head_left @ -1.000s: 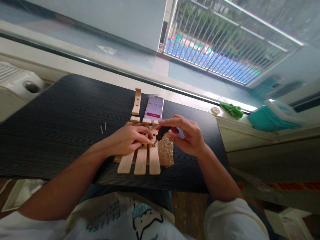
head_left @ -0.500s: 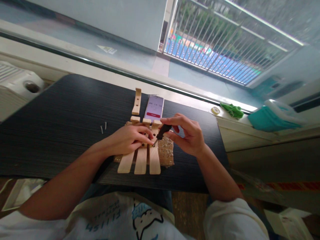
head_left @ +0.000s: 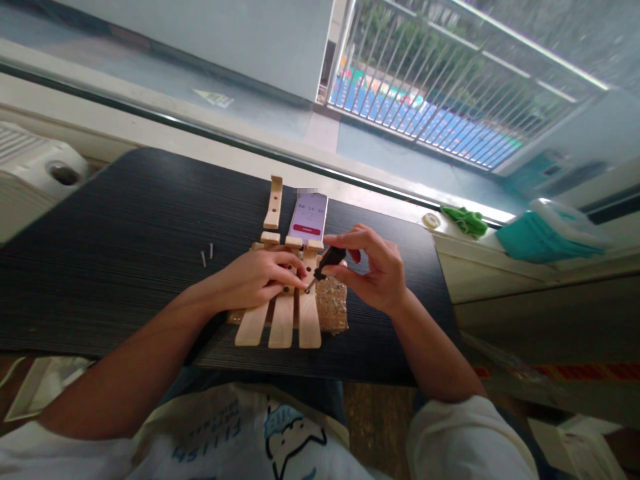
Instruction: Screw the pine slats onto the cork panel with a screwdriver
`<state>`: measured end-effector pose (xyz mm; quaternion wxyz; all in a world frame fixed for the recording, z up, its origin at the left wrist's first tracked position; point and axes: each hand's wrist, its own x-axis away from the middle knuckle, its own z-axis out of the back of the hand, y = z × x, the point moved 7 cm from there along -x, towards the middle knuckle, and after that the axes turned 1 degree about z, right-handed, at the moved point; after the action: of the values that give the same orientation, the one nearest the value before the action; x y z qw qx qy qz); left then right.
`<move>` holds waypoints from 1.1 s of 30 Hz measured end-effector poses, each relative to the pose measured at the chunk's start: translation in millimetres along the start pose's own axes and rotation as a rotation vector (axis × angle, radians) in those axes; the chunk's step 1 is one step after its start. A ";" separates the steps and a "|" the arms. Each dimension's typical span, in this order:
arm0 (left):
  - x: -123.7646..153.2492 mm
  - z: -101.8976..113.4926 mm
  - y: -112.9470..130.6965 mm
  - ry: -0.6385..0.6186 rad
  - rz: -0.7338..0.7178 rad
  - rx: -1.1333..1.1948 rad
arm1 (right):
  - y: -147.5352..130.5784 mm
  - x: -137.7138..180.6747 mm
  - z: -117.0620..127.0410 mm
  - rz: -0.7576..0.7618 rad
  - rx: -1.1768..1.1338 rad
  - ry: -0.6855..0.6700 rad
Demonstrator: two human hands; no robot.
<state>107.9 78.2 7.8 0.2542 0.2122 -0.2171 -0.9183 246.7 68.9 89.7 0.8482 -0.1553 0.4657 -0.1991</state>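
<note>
My right hand (head_left: 377,267) pinches the black handle of a screwdriver (head_left: 330,259) between thumb and fingers. The screwdriver slants down to the left, its tip at the lower hole of the rightmost wooden hook (head_left: 310,327). My left hand (head_left: 260,277) lies across the middle hook (head_left: 283,323) and the left hook (head_left: 251,327), fingers apart, with fingertips close to the screwdriver tip. It hides part of both hooks. The three hooks rest side by side on a rough brown block (head_left: 334,307), their upturned ends pointing away from me. A screw at the tip is too small to make out.
A fourth wooden hook (head_left: 274,203) lies beyond the block, beside a phone (head_left: 309,217) showing a timer. Two screws (head_left: 207,255) lie on the black table (head_left: 125,253) to the left. A green cloth (head_left: 465,221) and a tape roll (head_left: 431,221) sit on the window ledge.
My right fingers have shifted slightly around the screwdriver handle, and the handle leans a little further right. My left hand and the hooks stay in place.
</note>
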 end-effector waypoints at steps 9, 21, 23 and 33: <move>-0.3 1.3 0.6 0.006 -0.003 0.010 | -1.8 -1.4 -0.1 0.001 0.025 0.050; 0.0 0.5 -0.3 0.011 -0.011 -0.005 | -9.2 -1.7 -3.1 0.075 0.049 0.064; 0.2 0.8 -0.3 0.012 -0.008 0.000 | -10.2 -2.7 -3.6 0.099 0.065 0.061; -0.8 2.5 1.7 0.004 0.006 0.011 | -9.6 -4.0 -1.0 0.120 0.082 -0.039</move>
<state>107.9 78.1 10.9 0.2565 0.2148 -0.2221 -0.9158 242.1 62.4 96.4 0.8732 -0.0960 0.4489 -0.1636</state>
